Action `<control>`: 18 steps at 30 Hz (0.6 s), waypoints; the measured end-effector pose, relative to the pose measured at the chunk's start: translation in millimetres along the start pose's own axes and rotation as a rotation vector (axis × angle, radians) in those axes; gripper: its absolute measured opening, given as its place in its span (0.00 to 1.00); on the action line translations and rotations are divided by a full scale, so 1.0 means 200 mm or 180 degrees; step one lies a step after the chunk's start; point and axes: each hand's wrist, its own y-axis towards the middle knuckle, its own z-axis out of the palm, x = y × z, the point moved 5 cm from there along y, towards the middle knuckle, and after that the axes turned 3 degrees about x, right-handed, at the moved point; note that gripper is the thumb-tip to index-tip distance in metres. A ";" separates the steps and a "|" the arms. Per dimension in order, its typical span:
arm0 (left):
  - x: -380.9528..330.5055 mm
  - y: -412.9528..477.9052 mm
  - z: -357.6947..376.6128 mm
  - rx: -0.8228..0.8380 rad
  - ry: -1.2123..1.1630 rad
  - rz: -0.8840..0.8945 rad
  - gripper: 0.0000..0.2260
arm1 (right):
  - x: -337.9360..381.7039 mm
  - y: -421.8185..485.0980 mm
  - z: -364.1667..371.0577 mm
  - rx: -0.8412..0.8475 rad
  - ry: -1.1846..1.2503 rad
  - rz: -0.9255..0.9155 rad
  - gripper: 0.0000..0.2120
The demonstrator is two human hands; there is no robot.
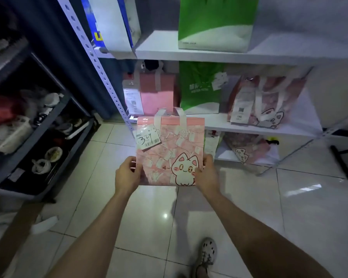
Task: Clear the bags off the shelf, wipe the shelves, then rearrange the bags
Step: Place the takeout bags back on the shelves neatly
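Left fingers [136,169]: curled round the lower left edge of the held bag [165,155], pinching it. They belong to the left hand [127,174].
Right fingers [208,159]: wrapped behind the lower right edge, with the thumb pressed on the front beside the cat print. They belong to the right hand [207,174].
Floor [249,217]: pale glossy tiles under everything.
Shelf [209,55]: white, with three boards in view and a perforated post [100,69] at its left.
Rack [48,121]: dark, at far left, crammed with clutter too blurred to name.
Top green bag [215,23]: upright on the top board.
Blue bag [111,23]: on the top board at left, overhanging the front edge.
Mid green bag [201,91]: stands at the centre of the middle board.
Mid cat bag [265,103]: on the middle board at right, just beside the green one.
Pink bag [153,93]: on the middle board at left, near the post.
Held bag: pink, upright in mid-air before the shelf, touching no board. It hides the middle board's front left corner. Its handles overlap the gap between the pink bag and the mid green bag.
Low cat bag [247,147]: slumped on the bottom board, right of the held bag.
Stand [346,161]: black, on the floor at far right.
Shoe [206,255]: grey, on the tiles below the right arm.
Label [147,140]: white with handwritten digits, on the held bag's upper left.
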 end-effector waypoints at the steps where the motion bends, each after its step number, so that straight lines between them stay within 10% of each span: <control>1: -0.10 -0.02 -0.03 -0.0012 -0.0003 0.0080 0.04 | 0.06 -0.02 -0.08 -0.0074 -0.0008 -0.0087 0.16; 18: -1.63 -0.30 -0.06 0.0304 -0.0809 0.1737 0.04 | 0.57 -0.29 -1.51 -0.1666 0.0589 -0.0929 0.14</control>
